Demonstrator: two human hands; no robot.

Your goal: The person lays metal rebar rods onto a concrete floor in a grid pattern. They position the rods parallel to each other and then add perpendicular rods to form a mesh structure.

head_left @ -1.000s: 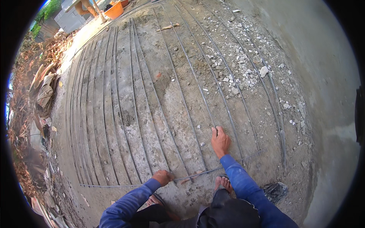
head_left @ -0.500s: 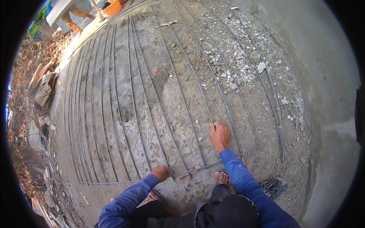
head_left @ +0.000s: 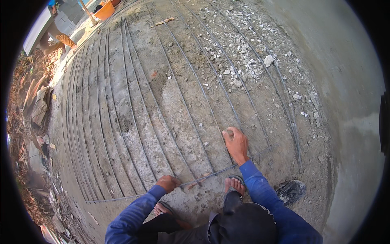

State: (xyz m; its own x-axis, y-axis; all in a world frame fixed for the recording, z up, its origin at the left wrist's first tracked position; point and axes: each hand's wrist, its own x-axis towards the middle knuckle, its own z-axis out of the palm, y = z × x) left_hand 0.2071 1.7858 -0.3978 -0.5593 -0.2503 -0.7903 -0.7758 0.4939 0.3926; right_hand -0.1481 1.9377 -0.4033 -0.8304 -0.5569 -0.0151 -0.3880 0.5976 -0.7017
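A thin steel reinforcing bar (head_left: 205, 177) lies crosswise near my feet, over the lower ends of several long bars. My left hand (head_left: 168, 184) is closed around this crosswise bar, left of its middle. Farther forward and to the right, my right hand (head_left: 236, 144) hovers low beside one long bar (head_left: 211, 113). Its fingers are loosely curled, with thumb and forefinger apart and nothing visible between them. Whether a fingertip touches that bar I cannot tell. The other long bars (head_left: 134, 122) run away from me in rough rows over the dirt.
White rubble (head_left: 248, 61) lies among the bars at the far right, beside a smooth grey concrete surface (head_left: 345, 81). A black plastic bag (head_left: 291, 192) sits by my right arm. Dry leaves (head_left: 24, 162) edge the left. At the far left are an orange basin (head_left: 104, 11) and a person's legs (head_left: 59, 38).
My right thumb and forefinger, earlier pinched at a long bar, have come apart, and the bar shows beside the hand. My left hand stays on the crosswise bar. The view has shifted slightly.
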